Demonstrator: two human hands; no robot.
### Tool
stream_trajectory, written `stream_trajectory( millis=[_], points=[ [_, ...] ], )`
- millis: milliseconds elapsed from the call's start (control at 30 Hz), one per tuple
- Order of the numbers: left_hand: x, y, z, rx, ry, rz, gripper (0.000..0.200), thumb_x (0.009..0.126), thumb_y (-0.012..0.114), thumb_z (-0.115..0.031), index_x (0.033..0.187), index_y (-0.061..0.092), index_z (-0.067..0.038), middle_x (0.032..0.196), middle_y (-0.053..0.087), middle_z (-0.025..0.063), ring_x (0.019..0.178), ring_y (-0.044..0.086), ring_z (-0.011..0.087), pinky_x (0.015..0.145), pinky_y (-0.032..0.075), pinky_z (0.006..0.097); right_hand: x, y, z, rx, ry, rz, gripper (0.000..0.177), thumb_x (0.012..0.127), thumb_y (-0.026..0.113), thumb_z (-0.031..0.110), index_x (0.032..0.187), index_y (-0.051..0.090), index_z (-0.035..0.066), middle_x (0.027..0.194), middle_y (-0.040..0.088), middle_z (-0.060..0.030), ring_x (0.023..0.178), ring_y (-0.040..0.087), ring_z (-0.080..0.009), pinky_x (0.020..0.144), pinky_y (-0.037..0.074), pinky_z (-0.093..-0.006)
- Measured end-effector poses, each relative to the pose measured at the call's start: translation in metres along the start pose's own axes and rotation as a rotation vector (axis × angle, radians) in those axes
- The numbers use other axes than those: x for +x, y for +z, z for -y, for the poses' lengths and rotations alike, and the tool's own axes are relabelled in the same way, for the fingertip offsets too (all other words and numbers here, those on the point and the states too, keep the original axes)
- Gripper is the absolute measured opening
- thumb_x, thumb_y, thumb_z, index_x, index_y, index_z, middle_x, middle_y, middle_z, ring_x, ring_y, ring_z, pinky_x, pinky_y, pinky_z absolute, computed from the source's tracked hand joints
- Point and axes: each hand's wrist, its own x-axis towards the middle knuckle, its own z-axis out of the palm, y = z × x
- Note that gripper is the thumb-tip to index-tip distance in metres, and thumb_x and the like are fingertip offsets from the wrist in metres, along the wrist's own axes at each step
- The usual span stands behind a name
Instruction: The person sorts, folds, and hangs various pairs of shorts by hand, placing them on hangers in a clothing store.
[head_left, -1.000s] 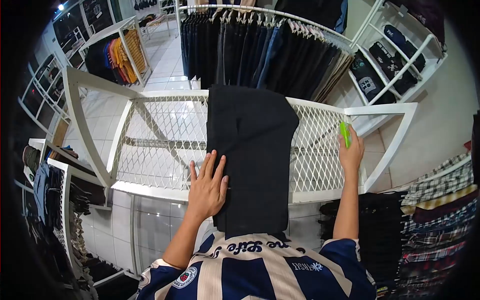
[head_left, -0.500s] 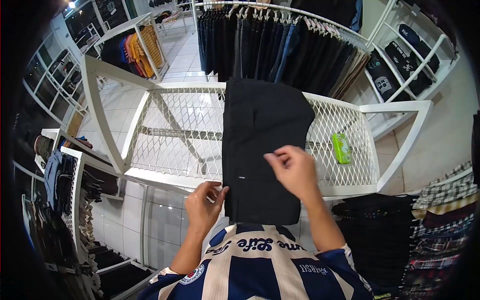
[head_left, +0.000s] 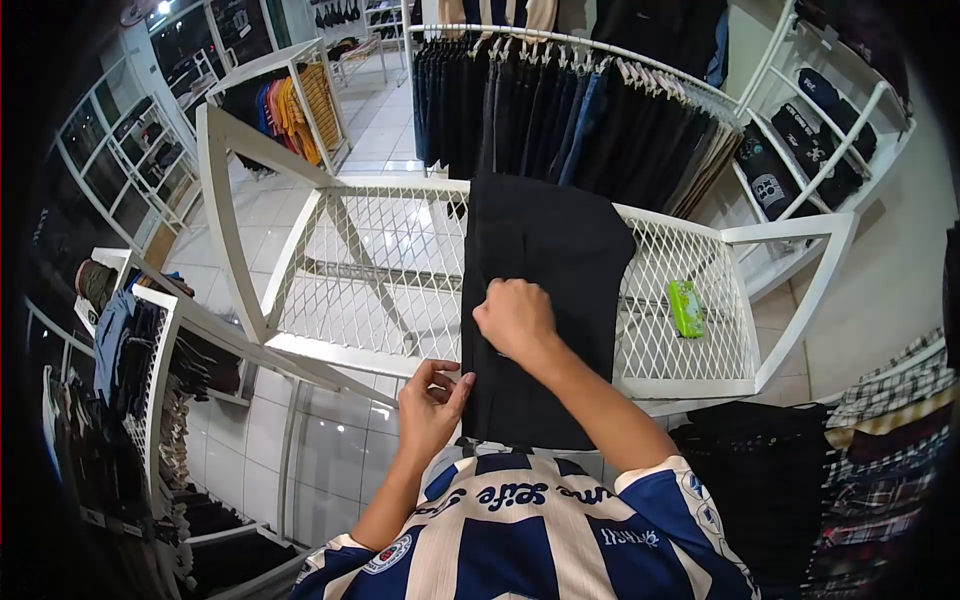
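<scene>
Head view: the black garment (head_left: pixel 545 250) lies flat across the white mesh table (head_left: pixel 370 270), its near end hanging over the front rail. The left hand (head_left: pixel 430 400) pinches the garment's near left edge between thumb and fingertips, and the right hand (head_left: pixel 515 315), curled shut, grips the same edge further up. It looks like a fold being set up, which calls for both grips to lift together and keep that edge straight.

Striped jersey (head_left: pixel 520 545): script lettering across the chest, seen upside down, roughly "…ne Life"; smaller word beside it (perhaps "FIRST"). Shelved shirts (head_left: pixel 790 125): prints illegible.
</scene>
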Motion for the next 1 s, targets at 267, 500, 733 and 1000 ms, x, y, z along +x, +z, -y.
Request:
stream_trajectory(
  millis=[267, 500, 733, 1000],
  points=[
    [0.06, 0.008, -0.036, 0.204, 0.033, 0.112, 0.08, 0.091, 0.074, -0.056, 0.138, 0.06, 0.007, 0.097, 0.077, 0.0214, 0.064, 0.071, 0.0259, 0.065, 0.054, 0.0378, -0.046, -0.139, -0.143, 0.915, 0.243, -0.269, 0.021, 0.095, 0.068, 0.017, 0.095, 0.069, -0.003, 0.08, 0.072, -0.0071, 0.073, 0.065, -0.0105, 0.067, 0.051, -0.0283],
    [0.11, 0.044, -0.044, -0.149, 0.022, 0.167, 0.053, 0.095, 0.079, -0.029, 0.127, 0.065, 0.01, 0.094, 0.076, 0.0121, 0.083, 0.071, 0.0158, 0.073, 0.056, 0.0299, -0.072, -0.161, -0.21, 0.402, 0.363, -0.305, 0.023, 0.098, 0.062, 0.017, 0.106, 0.065, -0.005, 0.092, 0.075, -0.0203, 0.082, 0.074, -0.0303, 0.077, 0.056, -0.0387],
    [0.154, 0.009, -0.031, -0.281, 0.315, -0.05, 0.035, 0.104, 0.067, -0.016, 0.129, 0.067, 0.009, 0.106, 0.075, 0.0075, 0.093, 0.066, 0.0093, 0.085, 0.052, 0.024, -0.054, -0.119, -0.187, 0.171, 0.274, -0.512, 0.02, 0.101, 0.059, 0.015, 0.111, 0.062, -0.002, 0.099, 0.073, -0.0258, 0.095, 0.071, -0.0445, 0.081, 0.055, -0.0479],
    [0.161, -0.064, 0.002, -0.22, 0.138, -0.005, 0.04, 0.101, 0.07, -0.018, 0.13, 0.065, 0.009, 0.102, 0.076, 0.0094, 0.087, 0.068, 0.0096, 0.078, 0.054, 0.0243, -0.076, -0.061, -0.207, 0.261, 0.485, -0.432, 0.02, 0.097, 0.06, 0.013, 0.11, 0.065, -0.001, 0.093, 0.072, -0.026, 0.087, 0.07, -0.0461, 0.079, 0.054, -0.0522]
  ],
)
